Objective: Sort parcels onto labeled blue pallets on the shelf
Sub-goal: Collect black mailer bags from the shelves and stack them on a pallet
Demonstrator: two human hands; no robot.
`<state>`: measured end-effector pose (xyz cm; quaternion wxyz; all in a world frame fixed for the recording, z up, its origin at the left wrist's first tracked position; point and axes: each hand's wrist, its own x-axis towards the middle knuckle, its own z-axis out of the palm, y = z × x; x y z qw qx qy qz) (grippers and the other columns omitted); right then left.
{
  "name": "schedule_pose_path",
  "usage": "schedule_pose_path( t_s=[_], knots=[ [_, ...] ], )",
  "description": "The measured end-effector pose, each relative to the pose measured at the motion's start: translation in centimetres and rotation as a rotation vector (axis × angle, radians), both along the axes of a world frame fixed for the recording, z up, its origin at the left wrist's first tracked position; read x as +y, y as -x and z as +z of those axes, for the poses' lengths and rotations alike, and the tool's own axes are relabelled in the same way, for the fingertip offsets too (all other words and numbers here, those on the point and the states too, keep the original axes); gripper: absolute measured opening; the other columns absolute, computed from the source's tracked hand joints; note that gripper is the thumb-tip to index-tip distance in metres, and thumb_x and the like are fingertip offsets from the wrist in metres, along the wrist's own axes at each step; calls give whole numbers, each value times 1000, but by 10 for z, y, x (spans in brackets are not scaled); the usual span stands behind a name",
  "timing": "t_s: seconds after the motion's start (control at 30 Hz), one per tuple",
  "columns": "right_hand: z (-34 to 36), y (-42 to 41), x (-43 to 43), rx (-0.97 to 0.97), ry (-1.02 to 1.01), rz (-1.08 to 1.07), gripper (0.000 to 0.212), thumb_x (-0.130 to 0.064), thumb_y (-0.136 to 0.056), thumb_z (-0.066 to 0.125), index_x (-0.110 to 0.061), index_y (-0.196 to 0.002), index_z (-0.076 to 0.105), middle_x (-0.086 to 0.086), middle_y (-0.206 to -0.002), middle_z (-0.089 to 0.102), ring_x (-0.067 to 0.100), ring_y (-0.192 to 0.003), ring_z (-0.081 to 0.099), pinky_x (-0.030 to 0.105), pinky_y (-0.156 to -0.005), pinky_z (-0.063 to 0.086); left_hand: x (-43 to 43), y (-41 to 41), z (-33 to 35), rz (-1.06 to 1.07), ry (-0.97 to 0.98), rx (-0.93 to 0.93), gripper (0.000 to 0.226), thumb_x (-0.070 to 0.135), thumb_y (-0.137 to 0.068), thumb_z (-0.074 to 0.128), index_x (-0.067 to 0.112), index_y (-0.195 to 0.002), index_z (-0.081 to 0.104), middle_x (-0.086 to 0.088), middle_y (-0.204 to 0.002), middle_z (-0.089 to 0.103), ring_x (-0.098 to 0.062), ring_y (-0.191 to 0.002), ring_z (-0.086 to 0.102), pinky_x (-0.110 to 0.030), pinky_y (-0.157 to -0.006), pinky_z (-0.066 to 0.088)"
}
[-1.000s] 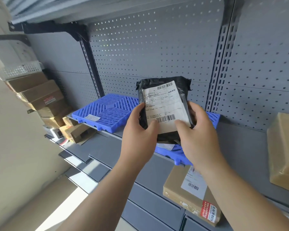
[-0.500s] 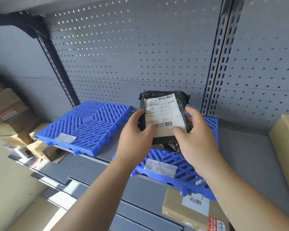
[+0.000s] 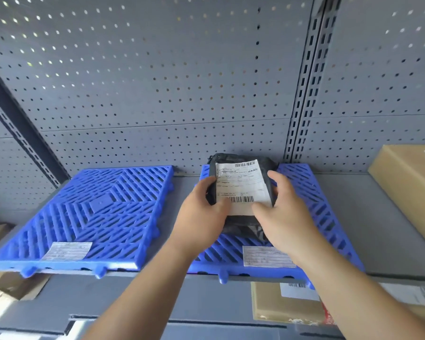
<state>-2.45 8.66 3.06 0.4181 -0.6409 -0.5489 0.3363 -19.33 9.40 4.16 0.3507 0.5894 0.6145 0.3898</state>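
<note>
Left forearm [image 3: 138,290] and right forearm [image 3: 368,298], both bare, rise from the lower edge and converge at centre. Left hand [image 3: 201,212] grips the left edge of the parcel [image 3: 241,185], thumb on its face. Right hand [image 3: 286,217] grips the right edge, thumb on the face, index finger along the side.
</note>
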Motion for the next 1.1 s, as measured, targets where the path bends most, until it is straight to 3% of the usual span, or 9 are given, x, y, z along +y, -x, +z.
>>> schedule_pose_path(
  t_s=[0.13, 0.27, 0.37, 0.57, 0.7, 0.77, 0.87, 0.97, 1.1],
  knots=[
    [-1, 12, 0, -71, 28, 5, 65, -22, -91, 61, -36, -149, 35, 1, -121, 60, 1, -53, 57, 15, -49, 40, 4, 12, -2, -31, 13, 8, 39, 27, -87, 56, 39, -124, 60, 24, -97, 72, 5, -84, 68, -19, -73, 57],
    [-1, 19, 0, -100, 27, 13, 62, -24, -90, 61, -36, -147, 37, 2, -126, 59, 20, -82, 56, 29, -70, 45, 4, 17, -3, -38, 20, 22, 43, 24, -89, 57, 33, -131, 58, 22, -101, 71, 4, -82, 67, -16, -70, 53],
    [1, 23, 0, -110, 16, 14, 60, -24, -90, 61, -40, -143, 39, -3, -120, 61, 10, -70, 57, 23, -59, 41, 5, 20, -3, -43, 6, 49, 49, 24, -90, 58, 30, -138, 56, 21, -110, 69, 1, -100, 65, -24, -87, 54],
    [6, 27, -3, -159, 13, 27, 59, -27, -92, 60, -43, -143, 35, -14, -107, 61, -5, -53, 56, 12, -47, 36, 7, 25, -2, -52, -21, 54, 54, 25, -90, 58, 25, -144, 51, 17, -117, 68, -2, -105, 65, -26, -91, 54],
    [9, 30, -10, -222, -14, -21, 65, -35, -94, 61, -37, -151, 32, -6, -143, 42, 10, -110, 50, 23, -87, 35, 6, 32, -4, -47, -8, -5, 55, 28, -92, 60, 29, -145, 49, 27, -110, 65, 12, -90, 64, -22, -82, 54],
    [11, 32, -14, -239, -47, -50, 65, -38, -94, 61, -34, -153, 32, -6, -153, 35, 15, -132, 43, 27, -101, 35, 5, 37, -5, -41, -16, 24, 60, 33, -93, 61, 31, -150, 42, 23, -131, 58, 9, -103, 57, -22, -88, 46],
    [12, 34, -19, -249, -91, -73, 64, -36, -95, 60, -31, -153, 33, -9, -156, 33, 13, -141, 37, 24, -105, 29, 3, 40, -5, -42, -37, 124, 64, 38, -93, 61, 32, -153, 37, 8, -152, 44, -11, -136, 45, -28, -104, 38],
    [16, 39, -24, -288, -140, -97, 61, -35, -95, 60, -31, -152, 36, -9, -154, 36, 13, -141, 36, 21, -101, 26, -6, 37, 5, -53, -152, 206, 61, 33, -92, 61, 28, -150, 43, 2, -147, 46, -20, -137, 42, -41, -113, 40],
    [22, 36, -37, -387, -203, -124, 61, -35, -95, 58, -28, -152, 38, -9, -155, 38, 14, -143, 34, 22, -102, 26, -21, 29, 22, -58, -311, 271, 55, 30, -91, 62, 27, -144, 48, 2, -144, 49, -20, -136, 38, -43, -116, 35]
  ],
)
